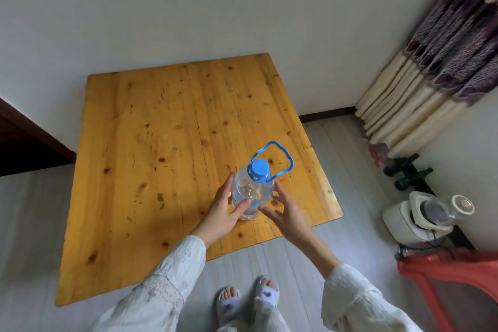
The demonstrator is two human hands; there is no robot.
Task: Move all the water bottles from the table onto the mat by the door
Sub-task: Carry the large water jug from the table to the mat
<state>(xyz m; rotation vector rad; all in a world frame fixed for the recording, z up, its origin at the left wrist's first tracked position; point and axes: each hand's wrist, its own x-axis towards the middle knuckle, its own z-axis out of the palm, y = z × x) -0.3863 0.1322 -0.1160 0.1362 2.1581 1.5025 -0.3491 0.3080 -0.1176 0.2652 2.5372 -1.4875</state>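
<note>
One clear water bottle [252, 191] with a blue cap and a blue loop handle stands upright on the wooden table [167, 148], near its front right corner. My left hand [225, 210] touches the bottle's left side, fingers spread along it and the thumb against its front. Just right of the bottle, my right hand [285, 210] has its fingers apart and holds nothing. The mat and the door are out of view.
A white wall runs behind the table. A dark wooden piece [24, 143] stands at the left. On the right are a patterned curtain [444, 62], dark dumbbells [407, 172], a white appliance [428, 215] and a red plastic stool [458, 275]. My feet in slippers [248, 296] stand on grey floor.
</note>
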